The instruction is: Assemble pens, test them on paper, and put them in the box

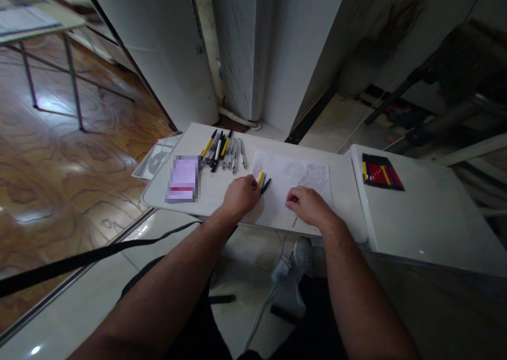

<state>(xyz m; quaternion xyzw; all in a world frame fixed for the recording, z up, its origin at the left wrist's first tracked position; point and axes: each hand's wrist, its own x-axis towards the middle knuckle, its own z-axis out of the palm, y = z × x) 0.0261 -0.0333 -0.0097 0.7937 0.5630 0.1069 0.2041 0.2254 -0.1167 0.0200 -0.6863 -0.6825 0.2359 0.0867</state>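
My left hand (242, 192) is closed beside the left part of a white paper sheet (273, 206). From its fingertips stick out a pen with a yellow barrel (260, 178) and a pen with a black end (266, 185). Most of what the fingers grip is hidden. My right hand (307, 204) rests on the right side of the sheet with its fingers curled together; whether anything is between them cannot be made out. Dense pen scribbles (312, 176) cover the sheet's upper right, with faint reddish marks at its upper left.
Several pens (217, 151), yellow, black and clear, lie at the back left of the white table (348, 206). A blurred-out purple box (183, 177) is left of them. Coloured pens in a flat pack (382, 172) lie on an adjoining white surface (415, 222). A white cable (261, 307) runs across the floor.
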